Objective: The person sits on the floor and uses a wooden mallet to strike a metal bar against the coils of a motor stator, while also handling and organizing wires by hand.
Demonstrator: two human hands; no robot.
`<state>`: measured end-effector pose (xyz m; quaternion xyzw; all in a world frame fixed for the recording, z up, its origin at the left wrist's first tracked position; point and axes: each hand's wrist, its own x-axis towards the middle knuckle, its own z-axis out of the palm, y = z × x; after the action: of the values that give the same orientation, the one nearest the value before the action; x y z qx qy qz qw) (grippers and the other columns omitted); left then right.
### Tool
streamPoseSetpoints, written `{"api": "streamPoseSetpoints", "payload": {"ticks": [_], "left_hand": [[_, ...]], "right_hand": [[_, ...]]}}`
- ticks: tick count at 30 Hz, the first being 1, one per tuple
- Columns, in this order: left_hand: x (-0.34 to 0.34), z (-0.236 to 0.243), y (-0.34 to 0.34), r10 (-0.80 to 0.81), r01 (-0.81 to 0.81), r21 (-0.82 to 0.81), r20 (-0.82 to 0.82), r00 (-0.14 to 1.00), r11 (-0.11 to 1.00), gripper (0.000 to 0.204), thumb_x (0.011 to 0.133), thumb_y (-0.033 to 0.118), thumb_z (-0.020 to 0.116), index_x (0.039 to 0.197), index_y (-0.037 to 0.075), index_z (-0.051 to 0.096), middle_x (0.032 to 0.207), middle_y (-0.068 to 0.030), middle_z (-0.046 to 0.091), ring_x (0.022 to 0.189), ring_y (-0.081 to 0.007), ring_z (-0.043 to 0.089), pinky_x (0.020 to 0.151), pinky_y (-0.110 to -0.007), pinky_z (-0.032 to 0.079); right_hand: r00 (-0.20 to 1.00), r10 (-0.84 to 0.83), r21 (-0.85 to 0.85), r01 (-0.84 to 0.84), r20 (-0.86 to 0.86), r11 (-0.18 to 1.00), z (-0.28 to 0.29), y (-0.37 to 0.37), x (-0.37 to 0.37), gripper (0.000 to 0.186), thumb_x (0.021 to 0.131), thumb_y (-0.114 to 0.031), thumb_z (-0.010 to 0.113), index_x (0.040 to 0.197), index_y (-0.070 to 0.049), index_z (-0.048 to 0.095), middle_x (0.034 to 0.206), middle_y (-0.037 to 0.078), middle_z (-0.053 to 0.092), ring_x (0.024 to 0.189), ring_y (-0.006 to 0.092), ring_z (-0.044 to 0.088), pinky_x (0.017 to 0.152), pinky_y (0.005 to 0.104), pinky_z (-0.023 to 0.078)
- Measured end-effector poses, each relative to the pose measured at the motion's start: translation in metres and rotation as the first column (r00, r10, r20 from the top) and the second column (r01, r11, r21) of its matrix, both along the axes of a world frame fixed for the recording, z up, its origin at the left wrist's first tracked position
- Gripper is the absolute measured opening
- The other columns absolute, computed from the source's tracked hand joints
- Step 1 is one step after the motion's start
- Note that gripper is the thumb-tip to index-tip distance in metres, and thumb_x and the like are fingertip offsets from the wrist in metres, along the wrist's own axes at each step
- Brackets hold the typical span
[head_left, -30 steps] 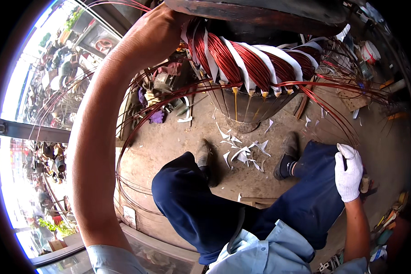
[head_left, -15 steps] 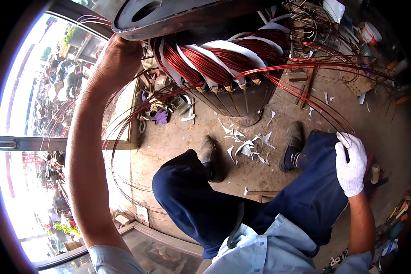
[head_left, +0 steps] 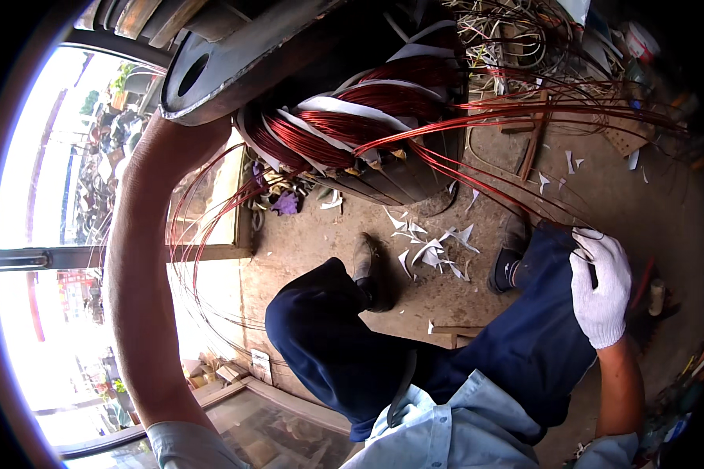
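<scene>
Above your knees sits the stator (head_left: 352,117), a round dark metal body packed with glossy red copper coils wrapped in white paper strips. Thin red wires (head_left: 524,117) run from it down to your right hand (head_left: 600,289), in a white knitted glove, fingers closed on them. Your left hand is hidden behind the stator; I cannot tell its grip.

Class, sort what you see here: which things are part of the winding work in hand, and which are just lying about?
In hand:
- copper coils in the metal housing
- loose copper wires
- gloved right hand, closed on the wires
- bare left arm, reaching behind the housing

Lying about:
- white paper scraps
- purple scrap
- wood sticks
</scene>
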<state>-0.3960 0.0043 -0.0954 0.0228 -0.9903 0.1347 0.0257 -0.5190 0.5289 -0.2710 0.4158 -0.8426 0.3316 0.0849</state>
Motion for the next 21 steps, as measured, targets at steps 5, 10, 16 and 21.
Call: {"api": "streamPoseSetpoints", "payload": {"ticks": [5, 10, 16, 21], "left_hand": [[0.004, -0.006, -0.009, -0.037, 0.039, 0.102, -0.021, 0.999, 0.994, 0.027, 0.107, 0.012, 0.052, 0.132, 0.004, 0.062, 0.113, -0.0173, 0.068, 0.097, -0.0288, 0.066, 0.089, -0.037, 0.054], [0.009, -0.008, -0.015, -0.134, 0.139, 0.051, -0.083, 0.988, 0.989, 0.023, 0.106, 0.012, 0.054, 0.125, 0.005, 0.066, 0.11, -0.015, 0.069, 0.096, -0.029, 0.067, 0.086, -0.038, 0.053], [0.016, -0.001, -0.014, 0.039, -0.037, 0.115, -0.015, 0.999, 0.993, 0.028, 0.104, 0.008, 0.056, 0.131, 0.009, 0.064, 0.117, -0.015, 0.067, 0.104, -0.0285, 0.066, 0.09, -0.038, 0.053], [0.032, 0.002, -0.01, 0.137, -0.123, 0.207, -0.052, 0.989, 0.971, 0.033, 0.101, 0.002, 0.054, 0.133, 0.008, 0.06, 0.119, -0.0154, 0.065, 0.106, -0.029, 0.066, 0.09, -0.04, 0.054]], "right_hand": [[1.0, 0.003, -0.01, -0.003, -0.017, 1.0, -0.002, 0.0, -0.005, 0.023, 0.09, -0.002, 0.069, 0.113, -0.001, 0.069, 0.11, 0.016, 0.071, 0.099, 0.0346, 0.067, 0.09, 0.0425, 0.052], [1.0, -0.003, -0.017, 0.003, 0.011, 1.0, 0.001, -0.003, -0.011, 0.021, 0.091, -0.003, 0.068, 0.113, 0.0, 0.069, 0.11, 0.016, 0.071, 0.1, 0.0345, 0.067, 0.09, 0.0422, 0.052], [0.999, 0.007, -0.026, -0.006, 0.034, 1.0, 0.002, -0.007, -0.009, 0.02, 0.092, -0.003, 0.066, 0.112, 0.0, 0.071, 0.111, 0.016, 0.071, 0.101, 0.0339, 0.067, 0.092, 0.0418, 0.052], [0.997, -0.006, -0.018, 0.007, 0.078, 1.0, 0.005, -0.009, -0.004, 0.022, 0.092, -0.003, 0.066, 0.113, 0.0, 0.07, 0.112, 0.016, 0.071, 0.102, 0.0339, 0.067, 0.093, 0.042, 0.052]]}}
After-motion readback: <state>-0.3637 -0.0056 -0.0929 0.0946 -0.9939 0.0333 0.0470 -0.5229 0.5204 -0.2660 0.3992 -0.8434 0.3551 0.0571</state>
